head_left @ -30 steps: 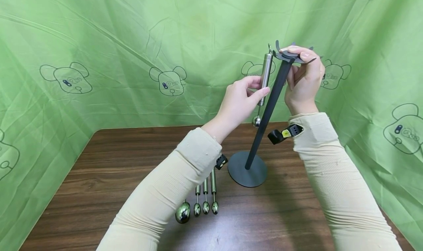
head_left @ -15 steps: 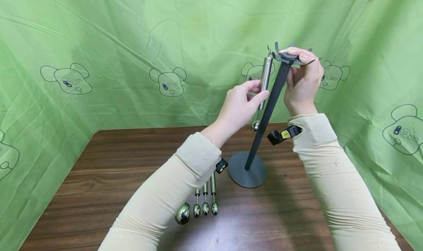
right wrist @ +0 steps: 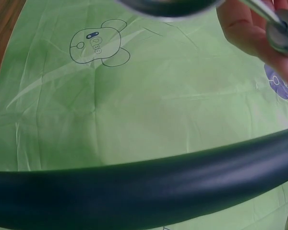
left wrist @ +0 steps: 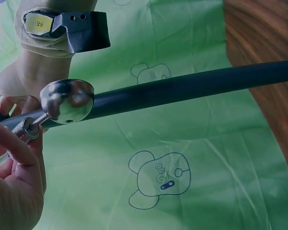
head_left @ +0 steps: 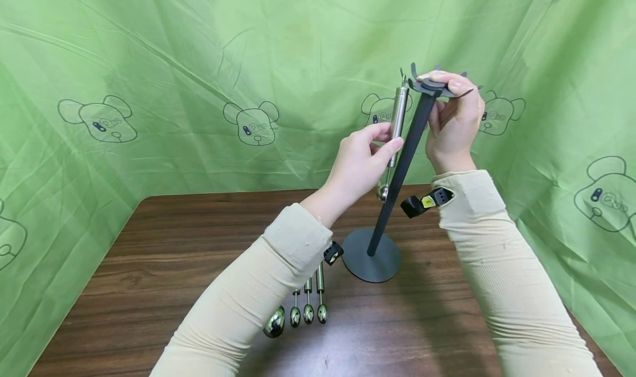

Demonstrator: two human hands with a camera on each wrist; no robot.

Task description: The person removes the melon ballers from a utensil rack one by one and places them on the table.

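Note:
My left hand (head_left: 362, 156) pinches the steel handle of a melon baller (head_left: 399, 112) between thumb and fingers. The baller hangs upright, bowl down, its hanging loop at the top right beside a hook of the dark utensil stand (head_left: 411, 139). In the left wrist view the baller's shiny round bowl (left wrist: 67, 98) overlaps the stand's post (left wrist: 182, 86). With thumb below and fingers on top, my right hand (head_left: 454, 126) grips the hooked head of the stand. The right wrist view has the post (right wrist: 144, 191) across its lower part and left fingers (right wrist: 252, 36) at upper right.
Several steel scoops lie side by side on the wooden table (head_left: 174, 266), partly hidden by my left forearm: small ones (head_left: 308, 312) and a larger one (head_left: 275, 322). The stand's round base (head_left: 371, 266) rests to their right. Green cloth (head_left: 318, 35) surrounds the table's back and sides.
My left hand has lowered slightly with the melon baller, its loop sinking beside the hook. The right hand keeps its grip on the stand's head, which has shifted a little left.

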